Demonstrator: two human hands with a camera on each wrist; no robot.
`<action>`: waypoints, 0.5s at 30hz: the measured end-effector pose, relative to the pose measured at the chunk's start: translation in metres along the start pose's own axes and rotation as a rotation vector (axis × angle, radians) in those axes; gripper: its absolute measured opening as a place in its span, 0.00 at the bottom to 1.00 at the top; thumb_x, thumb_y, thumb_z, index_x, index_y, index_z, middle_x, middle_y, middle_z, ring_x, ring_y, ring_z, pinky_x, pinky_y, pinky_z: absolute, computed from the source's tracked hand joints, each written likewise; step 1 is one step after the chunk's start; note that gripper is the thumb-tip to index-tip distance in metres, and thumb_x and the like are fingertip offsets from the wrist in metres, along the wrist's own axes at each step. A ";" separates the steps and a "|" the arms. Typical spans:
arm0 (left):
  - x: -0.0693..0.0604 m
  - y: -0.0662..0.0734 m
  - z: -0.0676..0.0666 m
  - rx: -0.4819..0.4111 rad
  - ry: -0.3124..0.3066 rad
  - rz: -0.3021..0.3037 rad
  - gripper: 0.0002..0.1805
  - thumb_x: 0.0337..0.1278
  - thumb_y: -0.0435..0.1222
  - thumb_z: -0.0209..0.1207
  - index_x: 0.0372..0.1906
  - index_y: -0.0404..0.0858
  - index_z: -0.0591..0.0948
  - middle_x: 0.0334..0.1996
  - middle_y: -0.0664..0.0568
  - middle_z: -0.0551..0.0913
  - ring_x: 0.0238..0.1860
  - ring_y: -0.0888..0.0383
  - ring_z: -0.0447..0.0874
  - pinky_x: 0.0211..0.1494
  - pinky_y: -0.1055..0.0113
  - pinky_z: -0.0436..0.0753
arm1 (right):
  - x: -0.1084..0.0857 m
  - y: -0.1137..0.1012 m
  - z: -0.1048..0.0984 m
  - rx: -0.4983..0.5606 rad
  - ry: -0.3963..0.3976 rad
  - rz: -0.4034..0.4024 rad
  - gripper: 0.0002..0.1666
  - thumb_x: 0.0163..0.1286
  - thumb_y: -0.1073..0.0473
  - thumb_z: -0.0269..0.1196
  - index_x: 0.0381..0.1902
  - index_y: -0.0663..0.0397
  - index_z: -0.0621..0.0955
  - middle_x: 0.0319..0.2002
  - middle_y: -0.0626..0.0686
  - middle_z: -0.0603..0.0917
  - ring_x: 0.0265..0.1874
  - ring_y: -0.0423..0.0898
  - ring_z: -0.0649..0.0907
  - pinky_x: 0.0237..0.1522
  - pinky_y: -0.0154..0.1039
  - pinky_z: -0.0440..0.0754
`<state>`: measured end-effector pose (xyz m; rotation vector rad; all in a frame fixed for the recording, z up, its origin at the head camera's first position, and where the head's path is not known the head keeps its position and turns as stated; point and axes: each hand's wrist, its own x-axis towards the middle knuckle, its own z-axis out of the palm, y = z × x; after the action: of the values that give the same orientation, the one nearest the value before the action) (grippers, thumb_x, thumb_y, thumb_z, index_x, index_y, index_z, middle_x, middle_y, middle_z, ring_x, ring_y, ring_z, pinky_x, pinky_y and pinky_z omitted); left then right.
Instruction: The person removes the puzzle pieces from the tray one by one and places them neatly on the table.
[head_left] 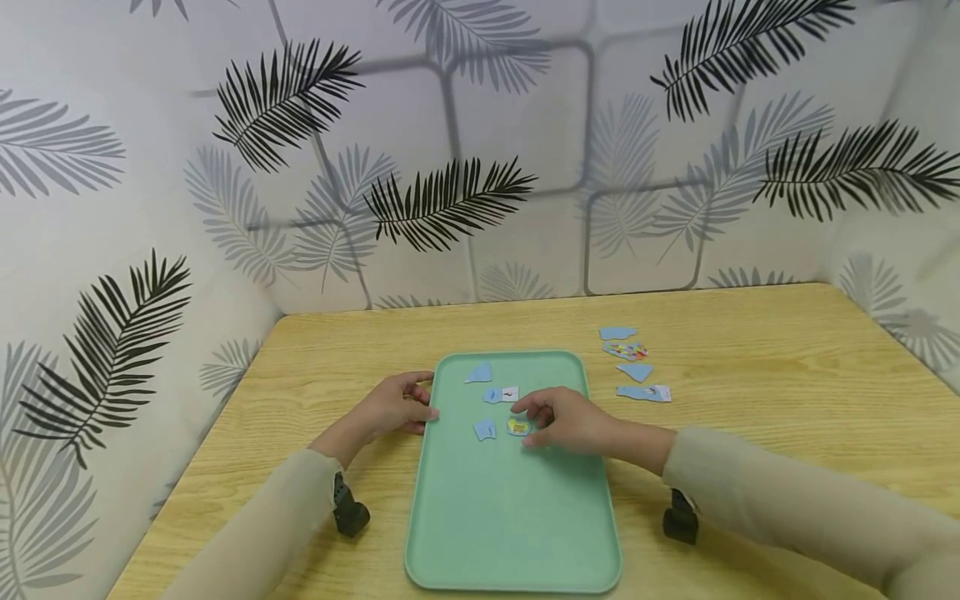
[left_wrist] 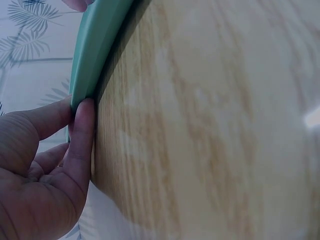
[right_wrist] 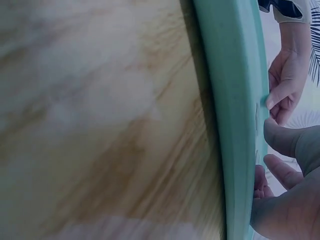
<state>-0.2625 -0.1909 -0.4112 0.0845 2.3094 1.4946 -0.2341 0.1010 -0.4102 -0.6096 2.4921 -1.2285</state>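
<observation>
A green tray [head_left: 513, 533] lies on the wooden table. My left hand [head_left: 395, 406] grips its left rim, thumb on top and fingers against the outer side, as the left wrist view also shows. My right hand [head_left: 567, 421] hovers over the tray's right half, thumb and fingers apart with nothing between them. Just left of those fingertips is a flat cutout piece with a yellow picture [head_left: 517, 427]. Around it on the tray lie a blue piece [head_left: 485, 430], a blue-and-white piece with a small dark mark [head_left: 492, 395] and a blue pointed piece [head_left: 480, 373].
Right of the tray, several flat pieces lie in a column on the table [head_left: 750, 367]: a blue strip [head_left: 617, 332], a multicoloured piece [head_left: 624, 350], a blue triangular piece [head_left: 636, 372] and a longer blue piece [head_left: 643, 392]. A leaf-patterned backdrop [head_left: 525, 250] stands behind the table.
</observation>
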 end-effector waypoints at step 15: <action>0.000 0.000 -0.001 -0.003 -0.010 0.004 0.38 0.57 0.24 0.64 0.72 0.33 0.63 0.40 0.43 0.72 0.32 0.55 0.76 0.36 0.63 0.85 | 0.003 -0.004 0.009 -0.077 0.059 -0.020 0.22 0.53 0.67 0.74 0.48 0.59 0.84 0.36 0.49 0.80 0.31 0.43 0.74 0.36 0.36 0.76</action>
<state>-0.2627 -0.1916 -0.4114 0.0956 2.3003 1.4959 -0.2314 0.0911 -0.4128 -0.6276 2.5982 -1.1790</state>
